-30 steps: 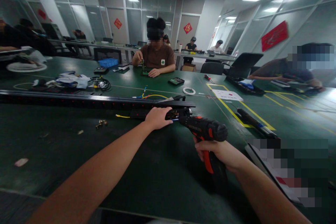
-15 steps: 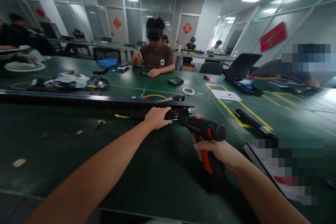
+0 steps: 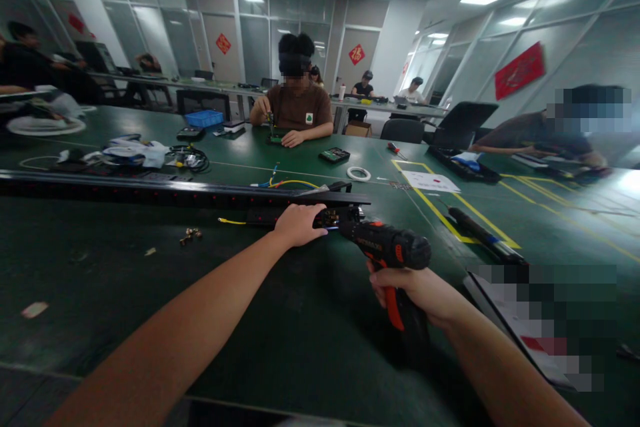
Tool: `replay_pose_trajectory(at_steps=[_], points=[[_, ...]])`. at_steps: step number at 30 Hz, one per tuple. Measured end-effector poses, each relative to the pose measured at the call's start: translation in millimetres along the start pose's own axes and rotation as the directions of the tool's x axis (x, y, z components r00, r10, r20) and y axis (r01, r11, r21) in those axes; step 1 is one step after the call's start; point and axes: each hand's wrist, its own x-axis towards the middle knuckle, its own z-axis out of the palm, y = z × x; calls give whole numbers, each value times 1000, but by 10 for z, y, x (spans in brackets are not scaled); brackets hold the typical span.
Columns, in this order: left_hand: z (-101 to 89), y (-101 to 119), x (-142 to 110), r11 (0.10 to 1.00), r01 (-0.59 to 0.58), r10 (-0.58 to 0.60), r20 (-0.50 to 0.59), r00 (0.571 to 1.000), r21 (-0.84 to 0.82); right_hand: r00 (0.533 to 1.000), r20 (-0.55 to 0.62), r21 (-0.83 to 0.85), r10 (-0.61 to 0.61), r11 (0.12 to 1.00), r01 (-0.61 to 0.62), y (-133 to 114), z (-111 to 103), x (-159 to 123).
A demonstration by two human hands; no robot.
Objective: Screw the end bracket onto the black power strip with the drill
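Note:
My right hand [image 3: 417, 293] is wrapped round the grip of a black and orange cordless screwdriver [image 3: 393, 253], whose nose points left at the end of a long black power strip [image 3: 150, 193]. My left hand [image 3: 299, 223] rests closed on a black part [image 3: 333, 217] at that end, pressing it to the green table [image 3: 125, 293]. Yellow and blue wires [image 3: 285, 183] run out behind the strip, and a short yellow wire [image 3: 233, 221] lies just left of my left hand.
Small brass screws [image 3: 191, 235] lie left of my hands. A black tool [image 3: 483, 237] lies inside yellow floor-tape lines at right, a white tape roll [image 3: 359, 174] beyond. A person in a brown shirt [image 3: 299, 110] works opposite; another person [image 3: 545, 137] leans at right. Cables and a blue bin [image 3: 206, 119] sit at left.

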Motion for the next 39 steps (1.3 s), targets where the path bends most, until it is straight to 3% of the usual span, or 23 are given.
replay_pose_trajectory(at_steps=[39], points=[[3,8,-3,1000,8,-8,0,1000,-10,998,-57,-45,15,999,-17,-97,63,-54]])
